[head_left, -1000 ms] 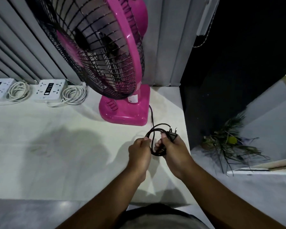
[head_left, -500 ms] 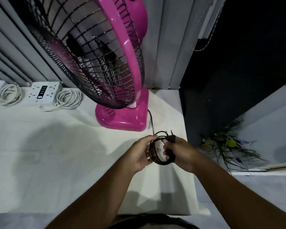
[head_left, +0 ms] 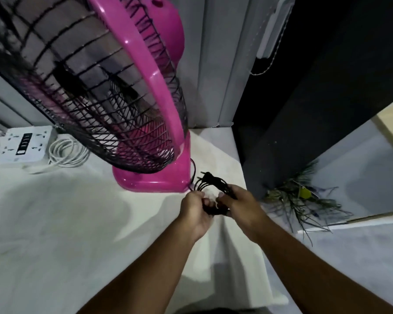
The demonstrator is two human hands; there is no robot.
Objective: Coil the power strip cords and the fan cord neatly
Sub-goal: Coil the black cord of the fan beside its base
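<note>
A pink table fan [head_left: 152, 177] with a black wire grille stands on the white table [head_left: 66, 223]. Its black cord [head_left: 213, 181] leaves the base at the right and forms a small coil just in front of it. My left hand [head_left: 196, 209] and my right hand [head_left: 238, 205] both grip that coil from opposite sides; the plug sticks out at the coil's top left. At the far left lies a white power strip [head_left: 25, 145] with its white cord [head_left: 66, 152] coiled beside it.
The table's right edge runs close to my right hand, with a dark wall panel [head_left: 304, 109] beyond it. A bundle of dry green stalks [head_left: 300, 200] lies on the lower surface at the right. Grey vertical blinds [head_left: 216, 64] stand behind the fan.
The view has moved closer to the fan and tilted. Both hands have carried the coil up towards the fan's base, and the second power strip at the far left has left the view.
</note>
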